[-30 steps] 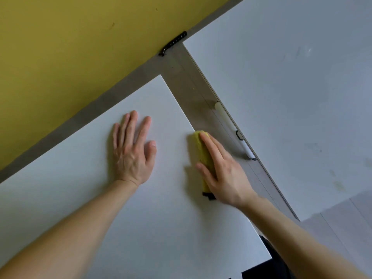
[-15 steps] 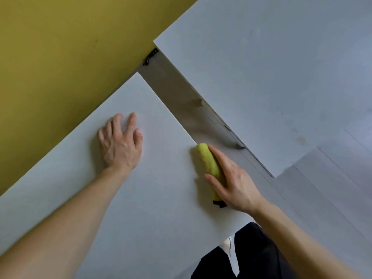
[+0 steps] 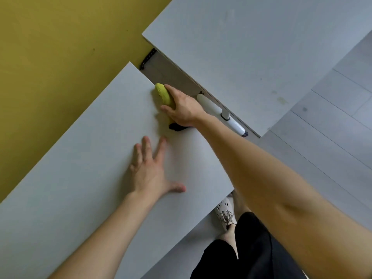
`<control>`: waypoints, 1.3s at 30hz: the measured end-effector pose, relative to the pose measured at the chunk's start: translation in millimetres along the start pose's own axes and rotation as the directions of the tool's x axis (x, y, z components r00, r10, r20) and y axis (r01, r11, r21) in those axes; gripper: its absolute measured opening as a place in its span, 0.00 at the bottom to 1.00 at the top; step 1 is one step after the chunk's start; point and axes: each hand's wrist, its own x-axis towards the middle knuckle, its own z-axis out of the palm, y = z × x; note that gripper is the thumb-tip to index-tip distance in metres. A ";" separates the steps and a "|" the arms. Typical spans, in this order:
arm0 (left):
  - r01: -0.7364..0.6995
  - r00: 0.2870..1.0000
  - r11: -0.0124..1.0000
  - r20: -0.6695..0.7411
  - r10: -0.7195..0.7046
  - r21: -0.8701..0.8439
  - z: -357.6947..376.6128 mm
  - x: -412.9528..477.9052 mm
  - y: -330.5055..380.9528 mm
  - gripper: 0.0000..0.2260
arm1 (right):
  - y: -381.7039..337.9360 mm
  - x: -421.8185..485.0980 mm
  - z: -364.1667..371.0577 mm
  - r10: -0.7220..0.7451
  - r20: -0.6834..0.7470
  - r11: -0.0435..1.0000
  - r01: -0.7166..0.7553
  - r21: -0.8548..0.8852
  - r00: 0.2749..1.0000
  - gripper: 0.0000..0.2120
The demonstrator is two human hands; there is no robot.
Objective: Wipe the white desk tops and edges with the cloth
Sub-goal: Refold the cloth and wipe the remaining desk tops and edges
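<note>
Since the earlier frame my right grip (image 3: 182, 109) has slid the cloth (image 3: 164, 93) along the bench (image 3: 80, 178) right edge toward its far corner, and my left grip (image 3: 151, 170) has shifted nearer. Right grip clamps the cloth against that edge. Left lies flat, fingers apart, bracing. Edge-wiping is in hand, I judge. Next calls for rounding the corner, then the far bench (image 3: 251, 47).

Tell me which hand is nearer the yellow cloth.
Right. The right hand grips the yellow cloth at the edge of the white desk; the left hand lies flat on its top, apart from the cloth.
</note>
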 end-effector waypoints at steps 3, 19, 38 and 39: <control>-0.033 0.999 0.999 -0.038 0.033 0.020 1.5 -3.3 -1.5 0.76 | 40.1 -112.5 -2.3 0.008 -0.016 1.000 -0.008 -0.008 1.000 0.38; -0.041 0.996 0.994 -0.069 0.048 0.097 -3.3 -0.7 -4.0 0.74 | -8.1 -12.7 3.4 0.084 -0.037 0.991 -0.088 -0.098 0.996 0.34; -0.019 0.996 0.998 -0.088 0.024 0.057 -18.7 20.5 -31.9 0.75 | 14.6 -95.0 13.5 0.146 -0.142 0.967 -0.172 -0.190 0.979 0.23; -0.021 0.996 0.998 -0.089 0.026 0.061 -18.9 23.8 -34.8 0.75 | 19.0 -104.0 15.6 0.144 -0.174 0.965 -0.177 -0.192 0.974 0.23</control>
